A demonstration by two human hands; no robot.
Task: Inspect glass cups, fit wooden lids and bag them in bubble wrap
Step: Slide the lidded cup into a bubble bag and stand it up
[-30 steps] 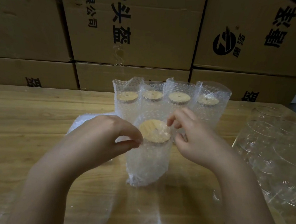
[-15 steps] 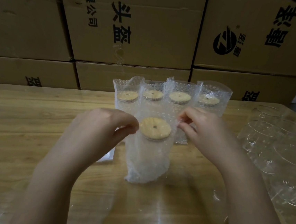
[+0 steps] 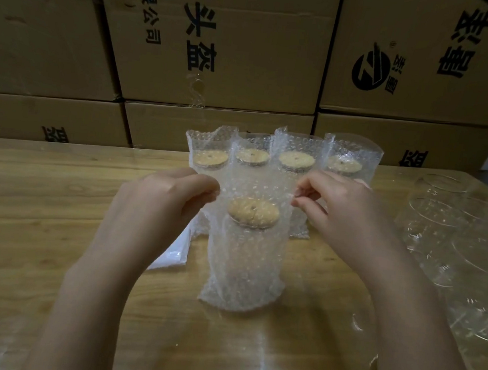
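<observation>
Stacked cardboard boxes [image 3: 220, 48] with black printed characters fill the background, directly behind a wooden table [image 3: 42, 195] whose top has a glossy, reflective finish.

Centre of table: one bubble-wrap bag [image 3: 243, 268] stands upright, bottom edge on the table. A wooden lid [image 3: 253, 212], round with a small hole near its middle, shows through the wrap roughly a third of the way down from the bag's mouth. The glass cup beneath the lid is hard to make out through the bubbles. The bag's open top rises above the lid.

Left hand [image 3: 160, 203]: fingers curled, thumb and fingertips pinching the bag's left edge at about lid height.
Right hand [image 3: 344, 209]: fingers curled likewise, pinching the right edge at about the same height. Both forearms come in from the bottom of the view.

Behind the held bag: a row of four bagged cups [image 3: 295, 163], upright and side by side, each with a wooden lid visible and an open top.

Right side of table: several bare glass cups [image 3: 455, 235], clustered close together, no lids.

Under and just beyond the left wrist: a flat pile of white wrap [image 3: 173, 255] lies on the table.
</observation>
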